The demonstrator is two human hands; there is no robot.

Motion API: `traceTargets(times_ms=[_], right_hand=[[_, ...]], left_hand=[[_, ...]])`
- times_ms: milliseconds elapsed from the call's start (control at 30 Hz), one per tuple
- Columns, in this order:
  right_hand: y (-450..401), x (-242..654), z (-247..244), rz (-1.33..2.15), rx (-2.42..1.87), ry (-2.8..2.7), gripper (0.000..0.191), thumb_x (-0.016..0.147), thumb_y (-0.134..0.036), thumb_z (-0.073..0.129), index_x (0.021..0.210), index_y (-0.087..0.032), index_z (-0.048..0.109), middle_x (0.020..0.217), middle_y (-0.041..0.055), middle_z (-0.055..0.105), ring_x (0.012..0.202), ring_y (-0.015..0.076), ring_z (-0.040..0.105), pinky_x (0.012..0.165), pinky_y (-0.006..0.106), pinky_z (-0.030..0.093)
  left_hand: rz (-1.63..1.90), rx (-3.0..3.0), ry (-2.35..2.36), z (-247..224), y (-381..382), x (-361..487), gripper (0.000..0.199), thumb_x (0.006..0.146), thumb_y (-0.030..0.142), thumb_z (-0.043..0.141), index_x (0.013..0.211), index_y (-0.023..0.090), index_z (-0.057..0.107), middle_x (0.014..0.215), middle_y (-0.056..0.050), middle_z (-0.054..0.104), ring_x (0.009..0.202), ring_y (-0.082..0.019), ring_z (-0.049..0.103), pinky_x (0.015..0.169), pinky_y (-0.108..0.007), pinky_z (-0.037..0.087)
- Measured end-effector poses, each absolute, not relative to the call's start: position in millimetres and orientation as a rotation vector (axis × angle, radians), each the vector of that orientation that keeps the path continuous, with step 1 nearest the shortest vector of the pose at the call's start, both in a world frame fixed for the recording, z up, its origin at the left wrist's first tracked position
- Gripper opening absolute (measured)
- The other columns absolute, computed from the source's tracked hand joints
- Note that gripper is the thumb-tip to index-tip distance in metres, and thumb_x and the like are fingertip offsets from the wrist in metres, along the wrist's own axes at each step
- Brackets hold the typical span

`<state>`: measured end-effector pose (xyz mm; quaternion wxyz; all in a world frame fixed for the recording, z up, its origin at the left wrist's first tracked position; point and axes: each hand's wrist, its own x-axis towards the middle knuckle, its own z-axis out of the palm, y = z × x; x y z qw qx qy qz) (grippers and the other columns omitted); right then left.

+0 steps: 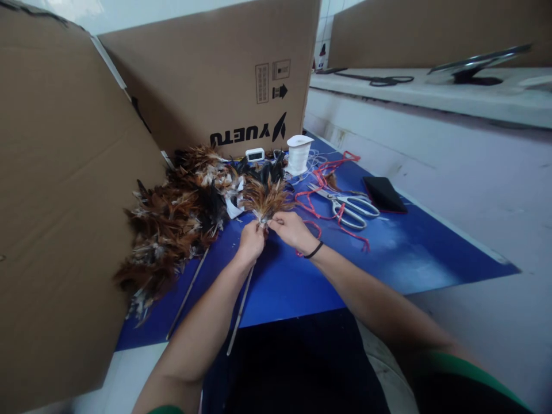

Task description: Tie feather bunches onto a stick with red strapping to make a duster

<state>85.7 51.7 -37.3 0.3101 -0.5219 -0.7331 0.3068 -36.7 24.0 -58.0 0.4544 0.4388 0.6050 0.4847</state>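
Note:
A fan of brown and black feathers points away from me at the middle of the blue table. My left hand is closed round the base of this bunch, where a thin stick comes out below and runs toward me. My right hand, with a black band at the wrist, pinches at the white base of the feathers, close beside the left fingers. Whether it also holds a thread is too small to tell. A large heap of brown feathers lies to the left, with another stick sticking out of it.
Scissors lie to the right among red string, beside a black flat device. A white spool and small white clock stand behind. Cardboard walls the back and left; a ledge runs along the right.

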Motion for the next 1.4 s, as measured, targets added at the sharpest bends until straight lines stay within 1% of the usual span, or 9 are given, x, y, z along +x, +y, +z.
traceTargets(times_ms=[133,200,300,500,700,900,1067,1233,1400], right_hand=[[50,83,-38,0.792,-1.359,-1.82,0.037,0.075,-0.041,0.055,0.048,-0.019,0.043,0.047,-0.0049,0.036,0.051,0.0093,0.032,0.052,0.026,0.025],[53,83,-42,0.817,-1.352,-1.739,0.038,0.071,-0.044,0.056,0.046,-0.019,0.042,0.046,-0.0053,0.034,0.051,0.0088,0.03,0.051,0.025,0.023],[57,85,-46,0.875,-1.316,-1.667,0.039,0.069,-0.044,0.057,0.045,-0.019,0.039,0.046,-0.0058,0.032,0.05,0.0079,0.028,0.05,0.025,0.021],[58,90,-48,0.979,-1.184,-1.645,0.041,0.069,-0.05,0.059,0.048,-0.019,0.041,0.049,-0.0052,0.035,0.052,0.0081,0.031,0.049,0.024,0.022],[63,91,-53,1.039,-1.136,-1.503,0.05,0.068,-0.059,0.06,0.048,-0.02,0.037,0.049,-0.0062,0.028,0.052,0.0074,0.026,0.048,0.024,0.019],[61,92,-48,1.129,-0.948,-1.401,0.046,0.067,-0.052,0.062,0.049,-0.02,0.035,0.052,-0.006,0.028,0.054,0.0074,0.025,0.05,0.025,0.019],[60,93,-44,1.162,-0.89,-1.374,0.042,0.066,-0.049,0.063,0.049,-0.019,0.039,0.054,-0.0054,0.03,0.055,0.0078,0.026,0.052,0.025,0.021],[58,95,-39,1.15,-0.875,-1.389,0.042,0.067,-0.047,0.061,0.048,-0.02,0.035,0.052,-0.0051,0.029,0.054,0.0081,0.026,0.052,0.025,0.021],[57,94,-38,1.104,-0.955,-1.373,0.043,0.07,-0.039,0.059,0.044,-0.021,0.03,0.048,-0.0059,0.025,0.05,0.0069,0.022,0.048,0.026,0.016]], left_hand=[[1.071,1.572,1.813,-53,21,-34,0.02,0.088,0.012,0.043,0.075,0.015,0.058,0.065,-0.005,0.059,0.064,-0.016,0.056,0.067,-0.026,0.043],[1.002,1.746,1.895,-50,18,-31,0.022,0.089,0.01,0.04,0.086,0.013,0.061,0.077,-0.01,0.065,0.074,-0.019,0.061,0.075,-0.03,0.045],[0.946,1.91,1.938,-48,14,-25,0.028,0.089,0.007,0.035,0.101,0.01,0.06,0.089,-0.014,0.067,0.081,-0.021,0.063,0.079,-0.033,0.047],[0.879,2.067,2.044,-49,14,-22,0.033,0.088,0.004,0.033,0.111,0.006,0.056,0.092,-0.017,0.067,0.084,-0.023,0.064,0.08,-0.036,0.049],[0.912,2.212,2.083,-48,11,-16,0.038,0.09,0.007,0.027,0.118,0.005,0.052,0.098,-0.02,0.065,0.091,-0.026,0.064,0.081,-0.04,0.05],[1.008,2.296,2.054,-36,7,-13,0.029,0.094,0.017,0.034,0.113,0.007,0.052,0.094,-0.017,0.063,0.088,-0.024,0.063,0.08,-0.038,0.05],[1.101,2.329,2.014,-30,9,-18,0.029,0.098,0.025,0.03,0.106,0.012,0.055,0.087,-0.011,0.062,0.082,-0.02,0.062,0.076,-0.034,0.049],[0.922,2.474,2.135,-30,9,-20,0.028,0.097,0.017,0.03,0.112,0.008,0.053,0.093,-0.013,0.061,0.086,-0.019,0.062,0.076,-0.03,0.049],[0.563,2.624,2.35,-31,11,-15,0.037,0.092,0.007,0.034,0.127,0.005,0.047,0.096,-0.013,0.06,0.079,-0.017,0.063,0.07,-0.025,0.051]])
